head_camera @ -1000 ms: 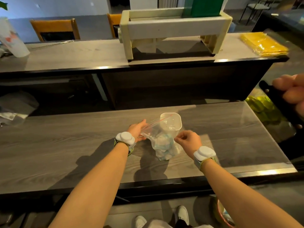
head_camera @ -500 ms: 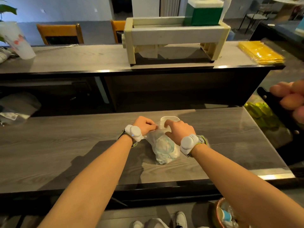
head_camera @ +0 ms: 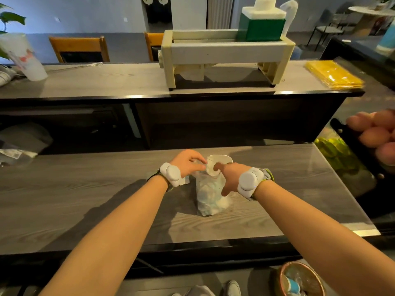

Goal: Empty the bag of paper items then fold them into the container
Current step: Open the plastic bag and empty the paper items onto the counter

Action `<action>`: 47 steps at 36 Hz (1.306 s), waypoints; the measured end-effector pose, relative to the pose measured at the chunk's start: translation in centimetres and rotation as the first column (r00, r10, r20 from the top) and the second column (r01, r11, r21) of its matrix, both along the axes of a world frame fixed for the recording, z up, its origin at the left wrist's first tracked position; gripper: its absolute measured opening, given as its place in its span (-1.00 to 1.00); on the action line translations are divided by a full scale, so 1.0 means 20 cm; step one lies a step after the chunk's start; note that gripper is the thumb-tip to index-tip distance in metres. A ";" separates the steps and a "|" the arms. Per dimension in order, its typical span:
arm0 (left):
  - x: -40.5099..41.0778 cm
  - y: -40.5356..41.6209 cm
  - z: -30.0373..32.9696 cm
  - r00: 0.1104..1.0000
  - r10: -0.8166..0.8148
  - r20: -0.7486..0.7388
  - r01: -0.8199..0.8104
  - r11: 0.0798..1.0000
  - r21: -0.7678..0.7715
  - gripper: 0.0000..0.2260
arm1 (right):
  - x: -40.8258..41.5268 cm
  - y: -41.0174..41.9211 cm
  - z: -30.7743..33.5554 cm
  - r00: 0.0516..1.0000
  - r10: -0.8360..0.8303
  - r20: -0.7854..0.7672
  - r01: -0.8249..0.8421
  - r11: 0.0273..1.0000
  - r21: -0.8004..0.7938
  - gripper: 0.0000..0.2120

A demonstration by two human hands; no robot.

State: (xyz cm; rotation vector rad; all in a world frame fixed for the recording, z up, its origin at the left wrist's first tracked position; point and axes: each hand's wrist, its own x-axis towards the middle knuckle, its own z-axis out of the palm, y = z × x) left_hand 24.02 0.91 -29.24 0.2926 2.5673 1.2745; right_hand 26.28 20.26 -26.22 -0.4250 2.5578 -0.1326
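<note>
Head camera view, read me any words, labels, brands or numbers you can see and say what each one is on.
No text can be read.
Plastic cup: red print, too blurred to read.
Packet on the lower shelf at left: label too small to read.
Green and white box: no lettering shows.

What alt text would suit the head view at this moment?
Both hands, left hand and right hand, grip the top of a clear plastic bag of paper items standing on a grey wooden counter, with a white container just behind it.
</note>
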 end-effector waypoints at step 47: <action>0.26 -0.09 -0.47 0.827 0.259 0.499 -0.272 0.961 -0.049 -0.67 | 0.16 -0.03 -0.62 0.863 -0.395 0.315 0.506 0.652 -0.566 -0.39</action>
